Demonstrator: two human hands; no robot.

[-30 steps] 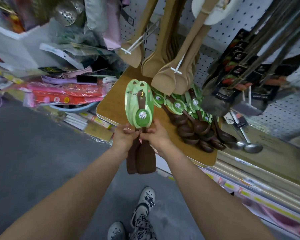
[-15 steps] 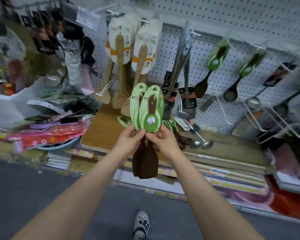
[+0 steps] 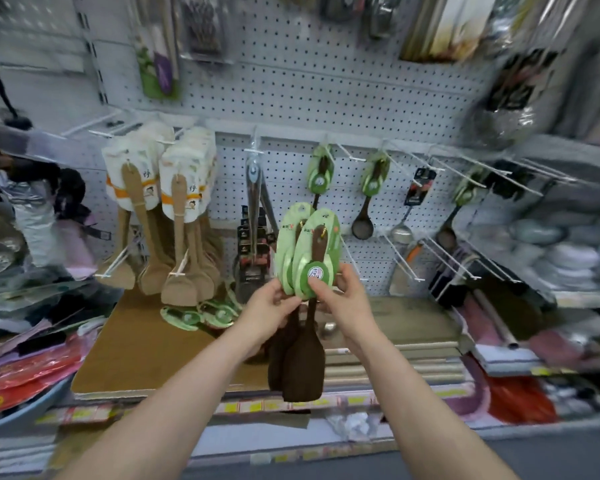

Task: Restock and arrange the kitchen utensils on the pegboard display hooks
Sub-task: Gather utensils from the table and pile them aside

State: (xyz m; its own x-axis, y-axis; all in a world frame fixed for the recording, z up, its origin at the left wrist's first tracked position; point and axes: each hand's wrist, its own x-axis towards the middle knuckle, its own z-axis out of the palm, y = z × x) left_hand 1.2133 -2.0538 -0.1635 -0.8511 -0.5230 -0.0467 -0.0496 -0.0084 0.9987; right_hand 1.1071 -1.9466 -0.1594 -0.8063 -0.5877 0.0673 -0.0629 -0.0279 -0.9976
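Two, maybe three, spatulas (image 3: 303, 372) pinched: left hand (image 3: 269, 306), right hand (image 3: 343, 299).

Hands: two, left hand (image 3: 269, 306) and right hand (image 3: 347, 299), together gripping one bunch of dark spatulas (image 3: 303, 368), two brown blades showing; the overlapped green cards give no firm total. Hanging on the pegboard (image 3: 326, 98): three green-carded dark ladles (image 3: 374, 178), one steel ladle (image 3: 400, 233), two bunches of pale wooden spatulas (image 3: 153, 271), plus several bare wire hooks (image 3: 404, 259). Lying on the tabletop (image 3: 136, 341): about three green-carded utensils (image 3: 184, 317), blurred, count uncertain.
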